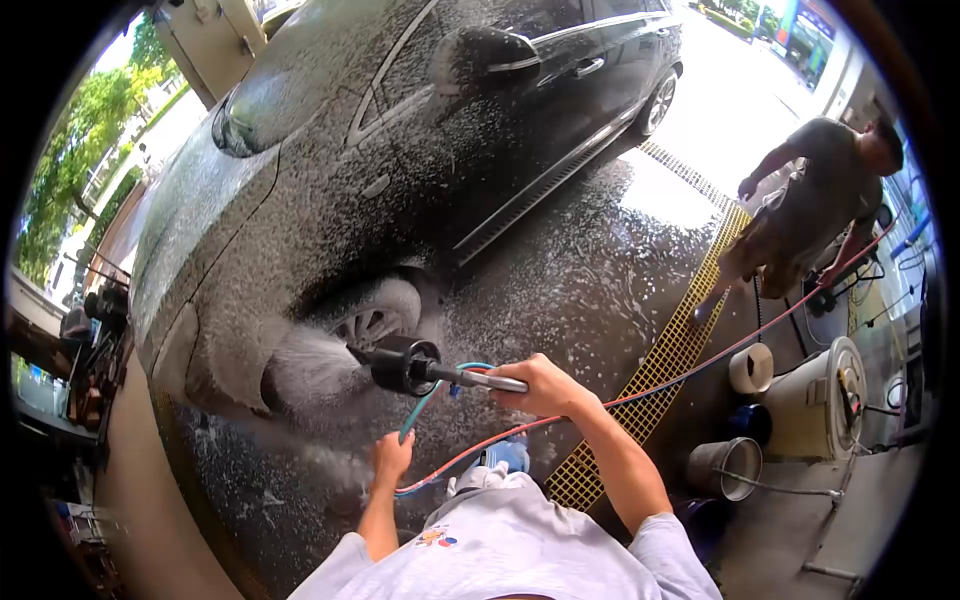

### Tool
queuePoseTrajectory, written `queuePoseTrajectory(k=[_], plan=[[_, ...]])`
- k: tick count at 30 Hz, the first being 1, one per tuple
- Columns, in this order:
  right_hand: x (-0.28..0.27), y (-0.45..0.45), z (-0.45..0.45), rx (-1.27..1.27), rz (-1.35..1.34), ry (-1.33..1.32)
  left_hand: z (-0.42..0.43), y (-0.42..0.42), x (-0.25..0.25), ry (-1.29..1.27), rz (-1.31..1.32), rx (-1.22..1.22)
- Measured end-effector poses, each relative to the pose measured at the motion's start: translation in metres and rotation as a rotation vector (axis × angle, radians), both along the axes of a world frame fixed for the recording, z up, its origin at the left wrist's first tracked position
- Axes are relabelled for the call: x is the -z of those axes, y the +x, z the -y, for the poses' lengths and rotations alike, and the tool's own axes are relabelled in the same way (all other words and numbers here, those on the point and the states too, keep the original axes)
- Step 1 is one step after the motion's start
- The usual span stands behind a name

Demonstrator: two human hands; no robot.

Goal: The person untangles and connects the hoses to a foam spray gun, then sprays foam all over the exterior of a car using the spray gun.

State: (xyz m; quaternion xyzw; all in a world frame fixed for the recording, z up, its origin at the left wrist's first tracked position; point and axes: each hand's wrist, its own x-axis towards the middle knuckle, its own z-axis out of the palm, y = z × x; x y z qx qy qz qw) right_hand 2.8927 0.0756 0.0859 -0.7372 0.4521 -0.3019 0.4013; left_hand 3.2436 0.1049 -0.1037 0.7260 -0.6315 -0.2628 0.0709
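Note:
My right hand [540,387] is closed around the grip of a foam spray gun [405,366] with a black round head. White spray fans out from its nozzle onto the front wheel [375,315] and lower bumper of a dark car [400,170] speckled with foam. Lower and to the left, my left hand [392,457] is wrapped round a hose [420,412], which looks teal above the hand. A red hose [690,376] runs from near that hand off to the right.
Another person [815,200] stands at the right beside a yellow floor grating [665,350]. Buckets [725,465] and a large beige drum [815,400] stand at the lower right. Foam covers the wet floor [560,300]. Dark equipment [105,310] lines the left edge.

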Motion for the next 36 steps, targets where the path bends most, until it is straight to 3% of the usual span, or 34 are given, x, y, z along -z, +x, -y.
queuePoseTrajectory(k=[4, 7, 9, 11, 19, 26, 30, 31, 32, 33, 36], plan=[[-0.094, -0.102, 0.039, 0.26, -0.058, -0.197, 0.038, -0.108, -0.069, -0.125, -0.194, -0.158], [-0.153, -0.187, 0.066, 0.472, -0.043, -0.321, 0.079, -0.153, -0.096, -0.293, -0.223, -0.069], [-0.191, -0.24, 0.086, 0.618, 0.088, -0.282, 0.106, -0.188, -0.116, -0.471, -0.227, -0.022], [-0.221, -0.303, 0.114, 0.717, 0.185, -0.172, 0.125, -0.232, -0.16, -0.49, -0.214, 0.027], [-0.249, -0.539, 0.229, 1.09, 0.153, -0.332, 0.141, -0.414, -0.218, -0.39, -0.314, 0.014], [-0.199, -0.712, 0.344, 1.257, 0.098, -0.301, 0.141, -0.492, -0.244, -0.444, -0.37, -0.05], [-0.109, -0.798, 0.435, 1.407, -0.18, -0.332, 0.159, -0.498, -0.233, -0.515, -0.283, -0.131], [-0.095, -0.794, 0.436, 1.319, -0.114, -0.195, 0.167, -0.489, -0.222, -0.331, -0.282, -0.21], [-0.064, -0.8, 0.452, 1.319, -0.251, -0.213, 0.174, -0.49, -0.221, -0.255, -0.293, -0.265], [-0.049, -0.784, 0.45, 1.27, -0.225, -0.119, 0.182, -0.491, -0.217, -0.177, -0.303, -0.323], [0.031, -0.738, 0.465, 1.143, -0.364, -0.199, 0.212, -0.482, -0.175, -0.076, -0.264, -0.346]])
